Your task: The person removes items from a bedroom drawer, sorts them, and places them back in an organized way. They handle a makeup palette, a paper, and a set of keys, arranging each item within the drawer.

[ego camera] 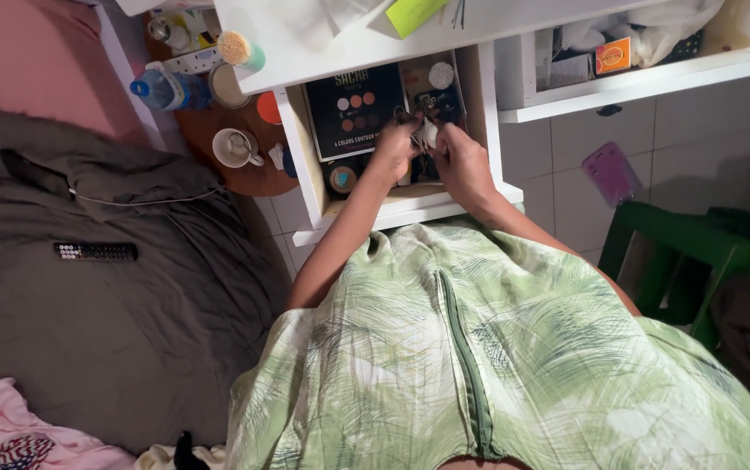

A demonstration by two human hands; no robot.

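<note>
Both my hands reach into an open white drawer [392, 211] in front of me. My left hand [395, 148] and my right hand [458, 155] are close together, fingers pinched around a small bunch of metal and pale items [425, 130] that I cannot make out clearly. A dark makeup palette [353, 109] with round colour pans lies in the drawer to the left of my hands. A small round jar [341, 177] sits near the drawer's front left corner. My green leaf-print garment [479, 348] fills the lower view.
A bed with a grey blanket [88, 305] and a black remote [96, 251] lies to the left. A round brown side table [236, 165] carries a white mug [234, 146], a water bottle [162, 89] and jars. A green plastic stool [688, 252] stands on the tiled floor at right.
</note>
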